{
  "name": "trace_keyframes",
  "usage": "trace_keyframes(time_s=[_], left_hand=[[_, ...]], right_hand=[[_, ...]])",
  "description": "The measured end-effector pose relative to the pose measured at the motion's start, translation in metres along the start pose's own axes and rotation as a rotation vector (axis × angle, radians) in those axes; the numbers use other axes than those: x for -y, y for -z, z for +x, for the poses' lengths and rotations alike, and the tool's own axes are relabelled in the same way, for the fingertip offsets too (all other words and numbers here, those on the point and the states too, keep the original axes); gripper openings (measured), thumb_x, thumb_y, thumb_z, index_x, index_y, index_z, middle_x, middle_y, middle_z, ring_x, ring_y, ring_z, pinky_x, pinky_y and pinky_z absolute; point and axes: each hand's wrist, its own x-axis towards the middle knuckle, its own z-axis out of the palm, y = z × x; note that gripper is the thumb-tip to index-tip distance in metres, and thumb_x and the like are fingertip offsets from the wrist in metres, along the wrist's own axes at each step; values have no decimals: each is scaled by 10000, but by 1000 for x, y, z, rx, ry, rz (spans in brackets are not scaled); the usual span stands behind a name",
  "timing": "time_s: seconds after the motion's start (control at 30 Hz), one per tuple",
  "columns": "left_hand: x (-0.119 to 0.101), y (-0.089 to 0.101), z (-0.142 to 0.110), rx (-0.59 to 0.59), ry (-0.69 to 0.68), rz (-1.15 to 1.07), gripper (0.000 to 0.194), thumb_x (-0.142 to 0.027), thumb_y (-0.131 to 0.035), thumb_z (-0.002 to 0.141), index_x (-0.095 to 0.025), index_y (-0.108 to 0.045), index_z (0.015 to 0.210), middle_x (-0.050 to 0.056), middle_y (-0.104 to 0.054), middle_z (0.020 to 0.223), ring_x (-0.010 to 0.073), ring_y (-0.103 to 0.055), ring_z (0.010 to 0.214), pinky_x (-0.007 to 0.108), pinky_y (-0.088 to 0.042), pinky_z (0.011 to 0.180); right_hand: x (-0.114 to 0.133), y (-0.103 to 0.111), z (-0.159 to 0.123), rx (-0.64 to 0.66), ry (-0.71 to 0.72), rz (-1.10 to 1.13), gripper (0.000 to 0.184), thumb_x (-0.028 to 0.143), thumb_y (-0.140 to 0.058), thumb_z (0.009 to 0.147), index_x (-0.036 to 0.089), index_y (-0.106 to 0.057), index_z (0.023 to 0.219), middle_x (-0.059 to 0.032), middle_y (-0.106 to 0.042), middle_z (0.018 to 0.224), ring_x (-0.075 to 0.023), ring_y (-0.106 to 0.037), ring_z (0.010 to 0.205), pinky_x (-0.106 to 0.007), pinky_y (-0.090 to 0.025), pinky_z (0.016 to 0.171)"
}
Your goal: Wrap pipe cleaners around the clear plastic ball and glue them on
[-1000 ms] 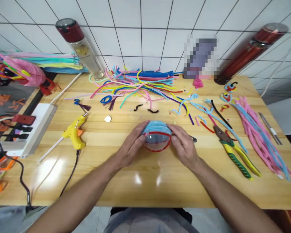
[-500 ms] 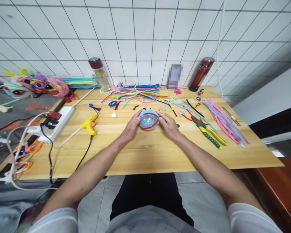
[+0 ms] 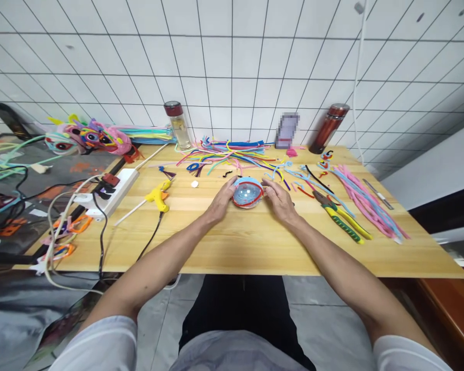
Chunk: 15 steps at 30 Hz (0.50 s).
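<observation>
In the head view, the left hand (image 3: 220, 202) grips the clear dome (image 3: 247, 195) at 9 o'clock; the right hand (image 3: 281, 200), fingers parted, is at 3, so the left likely steadies it. Its red-edged face points up towards 6, long axis 9–3.

Desk (image 3: 232, 247): pale wood, smooth, glossy sheen. Bowl (image 3: 247, 193): clear, shiny, plastic or glass, can't tell; fuzzy blue-and-red edging. Flask (image 3: 328, 130): red, metallic gloss. Pipe cleaners (image 3: 365, 202): fuzzy, matt. Wall tiles (image 3: 216, 67): smooth.
</observation>
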Motion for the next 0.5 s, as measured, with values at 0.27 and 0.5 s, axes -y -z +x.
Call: trace_keyframes(time_s=[0.27,0.5], left_hand=[[5,-2,2,25,-26,-52,673,-559,-517,963,-156,-463,1500,165,-583,1533,321,-557,1423,506,-439,1212],[-5,-6,1,14,-18,-30,666,-584,-615,958,-182,-524,1481,180,-526,1574,314,-557,1411,476,-479,1167]], right_hand=[[1,3,2,-11,-1,54,613,666,-447,1040,247,-654,1437,-128,-728,1327,-273,-730,1093,-517,-573,1038],[9,6,4,9,40,4,570,684,-509,1007,237,-739,1276,-130,-750,1263,-297,-700,1151,-484,-570,1002]])
